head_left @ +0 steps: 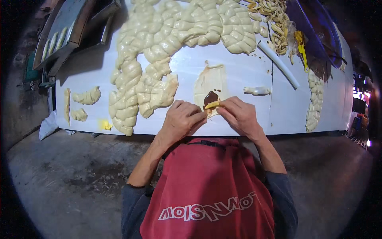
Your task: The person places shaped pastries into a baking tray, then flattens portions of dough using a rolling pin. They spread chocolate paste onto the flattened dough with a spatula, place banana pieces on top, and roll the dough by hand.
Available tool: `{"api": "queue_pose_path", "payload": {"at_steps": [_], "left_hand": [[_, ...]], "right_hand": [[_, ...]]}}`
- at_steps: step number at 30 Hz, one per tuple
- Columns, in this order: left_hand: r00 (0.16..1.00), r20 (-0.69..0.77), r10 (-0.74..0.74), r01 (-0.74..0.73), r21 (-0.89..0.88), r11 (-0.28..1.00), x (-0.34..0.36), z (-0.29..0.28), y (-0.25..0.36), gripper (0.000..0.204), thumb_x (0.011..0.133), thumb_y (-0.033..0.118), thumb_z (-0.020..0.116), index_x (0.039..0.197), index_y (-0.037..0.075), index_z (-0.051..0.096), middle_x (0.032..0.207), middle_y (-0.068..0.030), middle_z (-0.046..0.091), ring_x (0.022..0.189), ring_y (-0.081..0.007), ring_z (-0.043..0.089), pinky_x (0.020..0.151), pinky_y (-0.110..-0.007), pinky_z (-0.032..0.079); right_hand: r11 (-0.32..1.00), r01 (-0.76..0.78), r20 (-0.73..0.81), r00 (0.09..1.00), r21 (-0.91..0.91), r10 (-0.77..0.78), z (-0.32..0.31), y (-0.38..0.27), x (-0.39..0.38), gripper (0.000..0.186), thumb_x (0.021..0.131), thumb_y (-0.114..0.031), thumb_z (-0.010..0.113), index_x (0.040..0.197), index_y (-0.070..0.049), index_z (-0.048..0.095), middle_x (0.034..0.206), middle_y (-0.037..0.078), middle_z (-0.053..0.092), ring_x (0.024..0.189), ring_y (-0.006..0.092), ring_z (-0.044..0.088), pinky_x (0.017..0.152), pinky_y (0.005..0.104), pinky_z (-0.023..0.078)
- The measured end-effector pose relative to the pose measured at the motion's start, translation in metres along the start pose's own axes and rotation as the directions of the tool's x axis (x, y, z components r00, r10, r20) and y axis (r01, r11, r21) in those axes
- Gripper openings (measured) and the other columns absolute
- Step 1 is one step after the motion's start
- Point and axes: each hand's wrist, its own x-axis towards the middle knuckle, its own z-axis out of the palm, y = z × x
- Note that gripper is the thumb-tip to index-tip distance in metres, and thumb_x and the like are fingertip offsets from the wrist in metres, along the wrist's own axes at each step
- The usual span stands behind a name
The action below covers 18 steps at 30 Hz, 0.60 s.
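Observation:
A thin, flattened sheet of dough (205, 81) lies on the white table in front of me. A blob of dark brown filling (209, 98) sits on its near part. My right hand (241, 115) is closed, thumb and fingers gripping a slim yellow banana piece (212, 104) just below the filling. At the sheet's near left corner, my left hand (182, 120) is closed, its fingertips on the dough edge; whether they pinch it is partly hidden. Left of the sheet spreads a large mass of joined, glossy dough pieces (159, 91).
Metal trays (75, 24) with dough rolls stand at the far left. A heap of banana pieces (276, 24), a yellow tool (301, 49) and a blue tub (314, 28) occupy the far right. Nearer lie a white tube (278, 64), a small dough piece (256, 91) and a dough strip (314, 101).

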Motion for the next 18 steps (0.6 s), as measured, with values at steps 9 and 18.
{"api": "queue_pose_path", "payload": {"at_steps": [9,18], "left_hand": [[1.000,0.013,-0.026,0.026,-0.055,0.998,0.008,0.005,0.008,0.018,0.081,0.012,0.079,0.097,0.007,0.071,0.094,-0.0050,0.068,0.088,-0.0236,0.066,0.076,-0.039,0.048],[0.889,-0.135,-0.437,0.408,-0.201,0.891,0.017,-0.001,0.008,0.009,0.092,0.012,0.069,0.097,0.004,0.066,0.096,-0.0113,0.065,0.086,-0.0329,0.064,0.075,-0.043,0.049]], "right_hand": [[0.984,0.082,-0.007,0.996,-0.156,-0.084,0.007,0.014,-0.017,0.020,0.089,-0.020,0.073,0.106,-0.010,0.068,0.095,0.005,0.065,0.079,0.0233,0.068,0.063,0.0338,0.054],[0.929,-0.288,-0.101,0.943,0.231,0.318,-0.007,0.007,-0.002,0.018,0.096,-0.012,0.066,0.111,-0.004,0.064,0.104,0.014,0.070,0.087,0.0348,0.071,0.074,0.0389,0.056]]}}
